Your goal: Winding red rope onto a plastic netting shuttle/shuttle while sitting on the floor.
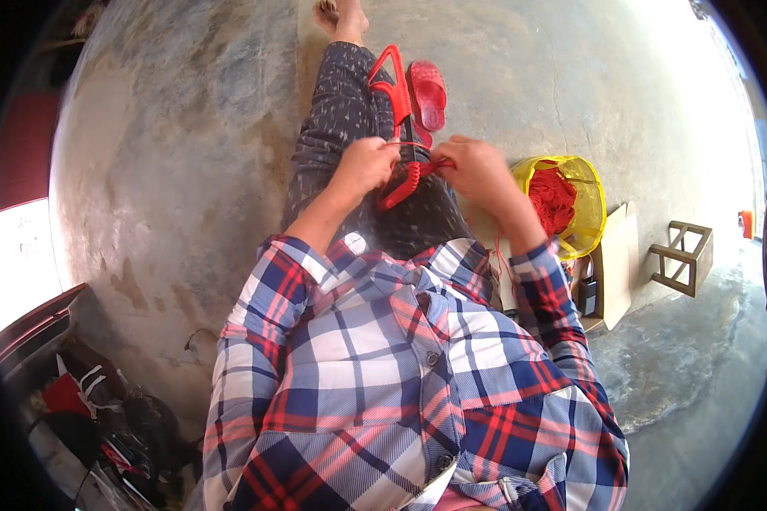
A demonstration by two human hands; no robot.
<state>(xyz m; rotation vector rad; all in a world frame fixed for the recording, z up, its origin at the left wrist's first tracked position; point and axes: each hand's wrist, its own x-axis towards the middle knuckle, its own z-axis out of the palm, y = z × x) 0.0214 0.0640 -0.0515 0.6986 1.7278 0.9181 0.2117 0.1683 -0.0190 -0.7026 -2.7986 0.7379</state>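
Across my lap lies a long, narrow frame (400, 100), red along much of its length and dark in the middle. Its far end forms an open red loop, and tight turns of red cord (413, 179) wrap its nearer part. My left hand (368, 163) is closed at the frame's left side, pinching a strand of red cord. That strand crosses over the dark part toward my right hand (475, 169), whose fingers are closed on red cord at the frame's right side. My right hand is slightly blurred, and both sets of fingertips are partly hidden.
A yellow basket (602, 209) holding a heap of red cord (551, 201) stands to the right, beside an opened cardboard box (619, 266). Farther right is a small wooden stool (683, 257). Red slippers (427, 94) lie beside my outstretched leg. Mixed clutter (115, 413) fills the lower left.
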